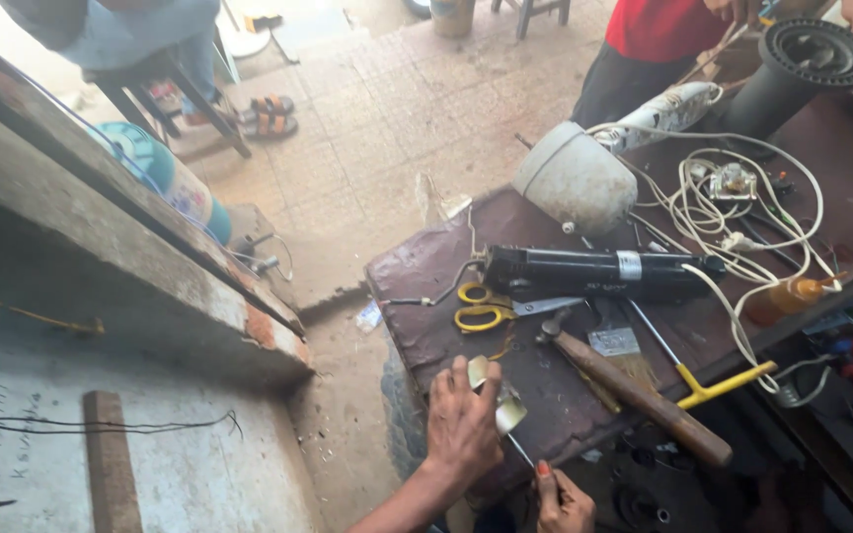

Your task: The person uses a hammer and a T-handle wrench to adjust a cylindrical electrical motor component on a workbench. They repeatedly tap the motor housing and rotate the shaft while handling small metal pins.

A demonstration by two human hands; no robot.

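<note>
My left hand grips a small roll of pale tape at the near edge of a dark brown workbench. My right hand, low in the frame, pinches a thin metal rod that runs up to the tape roll. Whether the rod touches the roll I cannot tell. Yellow-handled scissors lie just beyond my left hand. A hammer with a wooden handle lies to the right of the roll.
On the bench lie a long black cylindrical tool, a white rounded housing, tangled white cables, a yellow T-handled driver and an amber bottle. A person in a red top stands behind. A concrete ledge rises left.
</note>
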